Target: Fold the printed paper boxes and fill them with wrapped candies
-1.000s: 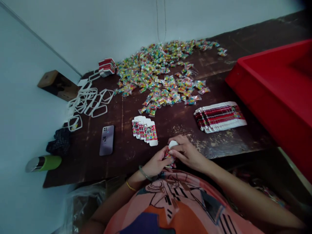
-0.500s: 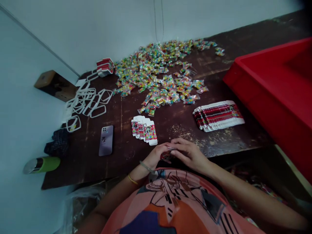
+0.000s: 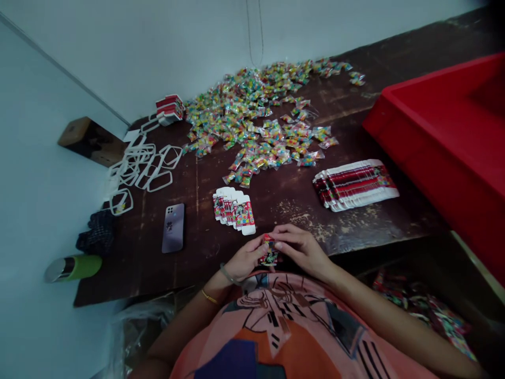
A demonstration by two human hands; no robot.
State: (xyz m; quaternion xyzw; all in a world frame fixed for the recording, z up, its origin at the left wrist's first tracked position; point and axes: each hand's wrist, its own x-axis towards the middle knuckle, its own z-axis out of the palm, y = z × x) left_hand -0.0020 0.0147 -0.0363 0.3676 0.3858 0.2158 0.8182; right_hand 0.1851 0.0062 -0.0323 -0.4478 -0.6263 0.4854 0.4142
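- White-and-red flattened cartons (image 3: 235,210) lie overlapped just beyond your left hand (image 3: 245,259), probably for easy reach.
- Left fingers curl closed on the small printed box (image 3: 271,258), before your patterned shirt (image 3: 252,337), likely steadying it; long axis runs away from you, red end outward.
- Right hand (image 3: 303,250): thumb and fingers, narrowly parted, grip its far end.

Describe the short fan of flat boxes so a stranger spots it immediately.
Find the dark table and the heap of colourful packets on it. On the heap's near side, the short fan lies between the purple phone and the long row of boxes. Unlike that row, it is short, with stepped white flaps.
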